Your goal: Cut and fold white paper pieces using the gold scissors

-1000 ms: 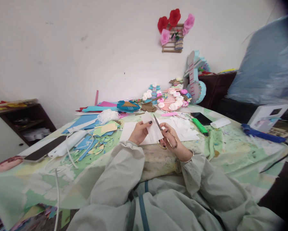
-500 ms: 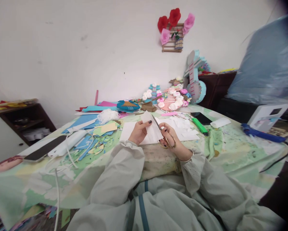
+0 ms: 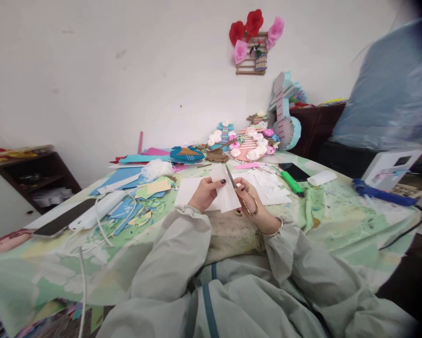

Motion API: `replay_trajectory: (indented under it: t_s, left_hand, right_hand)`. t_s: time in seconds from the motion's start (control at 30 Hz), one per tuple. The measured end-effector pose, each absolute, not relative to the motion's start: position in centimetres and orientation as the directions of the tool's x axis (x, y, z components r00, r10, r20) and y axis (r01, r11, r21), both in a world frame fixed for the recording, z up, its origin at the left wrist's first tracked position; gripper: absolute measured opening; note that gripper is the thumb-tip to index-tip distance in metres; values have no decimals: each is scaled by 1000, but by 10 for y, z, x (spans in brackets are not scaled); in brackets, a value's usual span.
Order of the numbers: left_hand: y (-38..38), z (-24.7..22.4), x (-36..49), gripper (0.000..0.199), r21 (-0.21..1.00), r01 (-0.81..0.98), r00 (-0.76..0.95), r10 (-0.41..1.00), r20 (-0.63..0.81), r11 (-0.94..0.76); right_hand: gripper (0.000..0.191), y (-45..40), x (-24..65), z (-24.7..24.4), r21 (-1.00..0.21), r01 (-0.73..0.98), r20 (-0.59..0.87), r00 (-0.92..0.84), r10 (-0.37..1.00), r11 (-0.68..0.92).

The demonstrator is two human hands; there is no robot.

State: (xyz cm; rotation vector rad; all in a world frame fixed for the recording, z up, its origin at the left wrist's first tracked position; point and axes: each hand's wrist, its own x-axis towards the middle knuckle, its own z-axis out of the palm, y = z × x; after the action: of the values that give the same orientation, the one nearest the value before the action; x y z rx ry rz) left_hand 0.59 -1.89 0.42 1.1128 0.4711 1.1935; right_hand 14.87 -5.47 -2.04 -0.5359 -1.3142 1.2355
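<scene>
In the head view, my left hand point(image 3: 204, 193) pinches a piece of white paper point(image 3: 228, 196) between thumb and fingers, holding it up above the table's near edge. My right hand point(image 3: 253, 202) is closed on a pair of scissors point(image 3: 252, 206) with gold-coloured handles. Their dark blades point up and away, at the right edge of the paper; whether paper lies between the blades I cannot tell. Beneath and behind both hands lie white sheets point(image 3: 189, 188) and small white paper pieces point(image 3: 277, 190).
Left of my hands are paper scraps point(image 3: 149, 206), white string point(image 3: 157, 170), a power strip point(image 3: 91, 213) with a cable, and a phone point(image 3: 65, 218). To the right are a green box cutter point(image 3: 291, 182), a black phone point(image 3: 294, 172) and a blue glue gun point(image 3: 383, 193). Paper crafts point(image 3: 251, 143) stand behind.
The paper in my left hand has shifted slightly right and down and now covers more of the scissors' handles. Both hands stay in nearly the same place.
</scene>
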Motion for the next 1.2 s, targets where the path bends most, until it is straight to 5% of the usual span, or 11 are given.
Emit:
replay_trajectory:
  t_s: [0.3, 1.2]
  left_hand:
    - [-20, 4, 5, 28, 869, -493, 347, 905, 244, -46]
    - [-16, 0, 6, 30, 902, -424, 406, 874, 268, -79]
  right_hand:
    - [56, -56, 150, -20, -880, -252, 444, -131, 887, 403]
    - [53, -52, 151, -19, -861, -337, 446, -146, 883, 380]
